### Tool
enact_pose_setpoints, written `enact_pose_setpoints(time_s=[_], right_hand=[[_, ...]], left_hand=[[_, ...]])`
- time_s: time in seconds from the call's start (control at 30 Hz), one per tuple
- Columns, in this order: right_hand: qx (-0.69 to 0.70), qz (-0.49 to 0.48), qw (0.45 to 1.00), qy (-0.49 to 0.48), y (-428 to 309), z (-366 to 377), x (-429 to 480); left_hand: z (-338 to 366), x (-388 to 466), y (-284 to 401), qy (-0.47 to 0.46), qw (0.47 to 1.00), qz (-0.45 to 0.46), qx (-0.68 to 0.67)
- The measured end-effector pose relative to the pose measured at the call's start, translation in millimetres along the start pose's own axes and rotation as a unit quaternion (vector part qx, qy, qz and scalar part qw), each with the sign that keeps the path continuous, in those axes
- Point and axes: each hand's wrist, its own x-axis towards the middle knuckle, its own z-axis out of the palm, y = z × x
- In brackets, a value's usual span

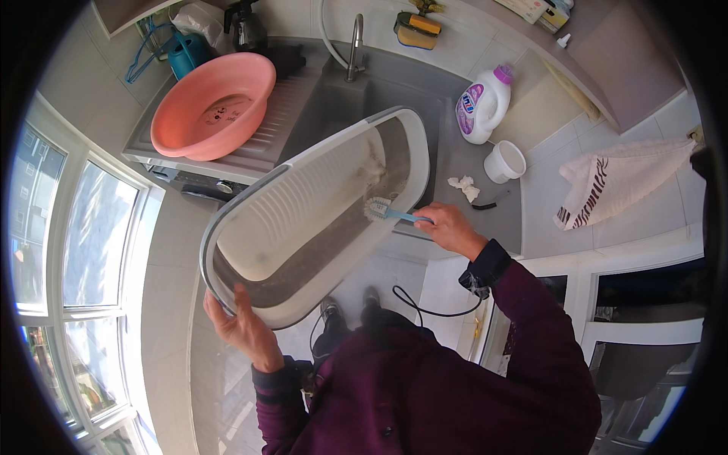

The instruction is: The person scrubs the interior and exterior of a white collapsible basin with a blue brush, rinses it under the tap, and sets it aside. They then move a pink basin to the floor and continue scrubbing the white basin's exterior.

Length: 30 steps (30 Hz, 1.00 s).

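A long white and grey plastic tub (318, 170) with a ribbed inner wall lies tilted across the front of the grey sink (335, 96). Dark grime marks its inside, mostly toward the right end. My left hand (244, 327) grips the tub's near left rim, thumb over the edge and fingers beneath. In my right hand (449, 227) is the blue handle of a scrubbing brush (378, 209). Its round white bristle head is over the tub's inside near the right rim; whether the bristles touch the plastic I cannot tell.
A pink basin (216, 108) leans on the ribbed drainboard at left. Right of the sink stand a white detergent bottle (483, 105) and a white cup (504, 162), near crumpled tissue (465, 187). The steel faucet (355, 48) rises behind. A towel (625, 179) hangs at right; a black cable (438, 310) loops below.
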Motion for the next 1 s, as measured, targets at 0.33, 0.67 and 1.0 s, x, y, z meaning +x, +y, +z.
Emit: enact_pose_setpoints(time_s=[0.33,0.67,1.0], right_hand=[[-0.243,-0.023,0.964,0.105,36.2,-24.3,-17.4],[-0.302,-0.004,0.942,0.147,49.6,-62.0,9.8],[-0.095,-0.021,0.994,0.048,16.9,10.8,21.8]], left_hand=[[-0.3,14.3,2.1,-0.015,1.000,-0.003,0.021],[3.7,46.9,14.1,-0.074,0.996,-0.049,-0.031],[5.2,61.2,14.7,-0.120,0.991,-0.055,-0.029]])
